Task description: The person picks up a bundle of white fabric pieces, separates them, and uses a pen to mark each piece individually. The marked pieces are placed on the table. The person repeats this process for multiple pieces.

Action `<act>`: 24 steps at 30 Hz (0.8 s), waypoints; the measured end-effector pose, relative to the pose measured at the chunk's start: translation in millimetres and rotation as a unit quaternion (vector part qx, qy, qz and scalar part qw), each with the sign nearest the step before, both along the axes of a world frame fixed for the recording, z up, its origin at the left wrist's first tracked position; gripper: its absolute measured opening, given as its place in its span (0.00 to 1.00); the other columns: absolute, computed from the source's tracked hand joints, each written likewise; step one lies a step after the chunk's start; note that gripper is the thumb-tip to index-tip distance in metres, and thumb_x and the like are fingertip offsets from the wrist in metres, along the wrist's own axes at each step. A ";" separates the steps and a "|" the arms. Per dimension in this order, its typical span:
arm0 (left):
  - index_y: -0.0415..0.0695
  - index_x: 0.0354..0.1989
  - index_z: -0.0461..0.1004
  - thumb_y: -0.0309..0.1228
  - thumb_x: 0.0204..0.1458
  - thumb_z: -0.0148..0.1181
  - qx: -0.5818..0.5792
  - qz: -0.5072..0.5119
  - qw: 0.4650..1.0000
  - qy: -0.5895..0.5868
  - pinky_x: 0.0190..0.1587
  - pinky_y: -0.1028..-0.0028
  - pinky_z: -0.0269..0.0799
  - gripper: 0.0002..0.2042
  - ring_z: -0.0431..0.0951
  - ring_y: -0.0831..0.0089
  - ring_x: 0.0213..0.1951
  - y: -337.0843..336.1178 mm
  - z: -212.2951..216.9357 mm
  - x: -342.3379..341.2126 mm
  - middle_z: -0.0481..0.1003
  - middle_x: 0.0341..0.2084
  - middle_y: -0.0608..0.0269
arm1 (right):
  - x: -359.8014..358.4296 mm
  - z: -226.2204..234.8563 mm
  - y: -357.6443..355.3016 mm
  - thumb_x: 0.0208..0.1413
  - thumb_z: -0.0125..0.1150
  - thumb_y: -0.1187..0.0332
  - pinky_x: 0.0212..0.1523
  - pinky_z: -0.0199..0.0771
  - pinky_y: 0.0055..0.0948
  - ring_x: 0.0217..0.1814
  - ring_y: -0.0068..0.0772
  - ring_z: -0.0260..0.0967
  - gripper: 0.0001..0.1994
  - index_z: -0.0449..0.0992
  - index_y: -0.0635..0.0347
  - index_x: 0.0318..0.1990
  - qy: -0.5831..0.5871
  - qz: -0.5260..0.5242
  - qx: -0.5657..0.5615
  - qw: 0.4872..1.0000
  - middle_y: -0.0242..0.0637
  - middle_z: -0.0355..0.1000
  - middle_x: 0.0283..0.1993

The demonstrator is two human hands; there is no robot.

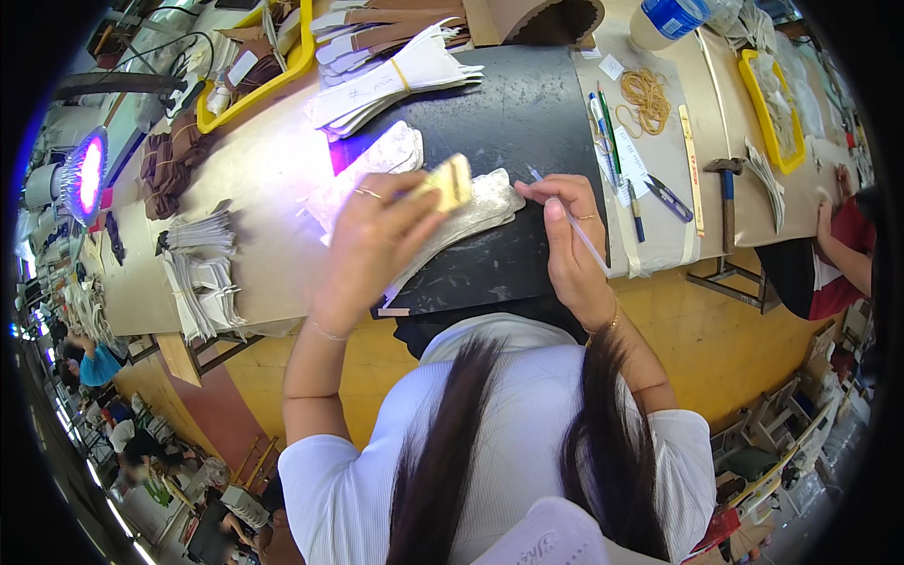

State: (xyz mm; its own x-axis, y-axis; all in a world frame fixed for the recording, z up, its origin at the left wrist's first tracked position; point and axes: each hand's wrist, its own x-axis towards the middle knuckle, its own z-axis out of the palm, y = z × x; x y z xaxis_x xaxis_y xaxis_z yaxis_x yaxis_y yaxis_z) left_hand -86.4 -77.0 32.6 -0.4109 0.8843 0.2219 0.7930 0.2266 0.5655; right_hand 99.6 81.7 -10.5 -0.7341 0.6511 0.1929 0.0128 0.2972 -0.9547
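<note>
While the left hand (pixel 372 240) grips a small tan block (pixel 450 182) between thumb and fingers just above the silvery cut pieces (pixel 471 212), the right hand (pixel 570 235) pinches a thin white pen (pixel 576 226), its tip near the same pieces. They lie on a black mat (pixel 508 122) on the worktable (pixel 254 198), with a banded white stack (pixel 395 80) behind.

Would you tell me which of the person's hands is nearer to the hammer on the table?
Right. The right hand, holding a thin white pen, is over the black mat's right edge, toward the hammer. The left hand, holding a small yellowish block, is farther left.
</note>
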 end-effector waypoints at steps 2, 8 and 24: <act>0.40 0.39 0.84 0.28 0.47 0.73 0.005 -0.030 1.000 0.005 0.48 0.63 0.76 0.11 0.79 0.59 0.44 5.4 -9.1 13.8 0.80 0.42 0.56 | -4.0 0.1 -3.4 0.72 0.47 0.70 0.52 0.73 0.34 0.49 0.42 0.74 0.10 0.71 0.66 0.50 0.008 0.003 -0.030 1.000 0.46 0.69 0.47; 0.39 0.39 0.83 0.27 0.47 0.72 0.011 -0.044 0.999 0.018 0.49 0.63 0.75 0.11 0.78 0.58 0.45 17.9 -21.3 28.3 0.80 0.43 0.56 | -1.2 2.6 -1.8 0.75 0.42 0.67 0.62 0.70 0.33 0.59 0.41 0.75 0.13 0.67 0.68 0.54 -0.015 0.032 -0.101 0.994 0.42 0.64 0.53; 0.41 0.38 0.83 0.28 0.47 0.72 0.015 -0.047 0.996 0.073 0.45 0.63 0.75 0.10 0.78 0.59 0.42 22.0 -24.3 33.0 0.81 0.44 0.57 | -7.8 11.9 -0.9 0.64 0.58 0.74 0.47 0.72 0.38 0.39 0.43 0.75 0.04 0.77 0.63 0.43 -0.060 0.012 0.132 0.989 0.42 0.77 0.38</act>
State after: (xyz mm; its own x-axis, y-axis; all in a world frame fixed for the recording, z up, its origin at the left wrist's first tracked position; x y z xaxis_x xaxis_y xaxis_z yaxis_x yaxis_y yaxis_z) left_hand -53.4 -55.0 8.3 -0.2871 0.9093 0.3012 0.8847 0.1311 0.4473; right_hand 91.7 80.8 1.3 -0.7766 0.5717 0.2646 0.1113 0.5379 -0.8356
